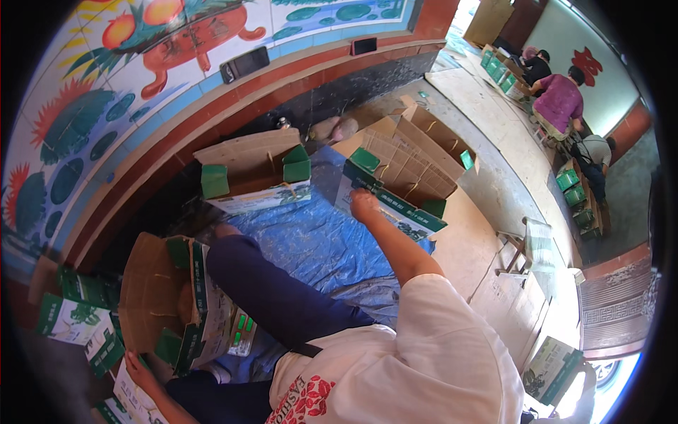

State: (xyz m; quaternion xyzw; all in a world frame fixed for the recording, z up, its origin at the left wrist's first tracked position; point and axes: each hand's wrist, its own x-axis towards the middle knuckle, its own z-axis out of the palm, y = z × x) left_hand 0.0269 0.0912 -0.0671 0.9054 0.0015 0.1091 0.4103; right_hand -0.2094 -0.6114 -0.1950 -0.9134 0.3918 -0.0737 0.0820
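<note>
My right hand [365, 205] reaches forward, fingers curled at the near wall of an open green-and-white cardboard carton [402, 218] with a yellow cord inside. Down at the lower left, my left hand [141, 373] is closed by the lower edge of another open carton [201, 311], beside a white printed carton [131, 396]. What its fingers grip is partly hidden. A third open carton [254, 202] sits at the back, flaps raised. All three are around a blue plastic sheet [325, 247], on which my bent leg rests.
Green-and-white cartons [78, 318] crowd the far left. A small stool [519, 251] stands to the right, with another carton [554, 371] below it. Two phones [245, 65] lie on the wall ledge. Several people [558, 106] work among cartons at the far right.
</note>
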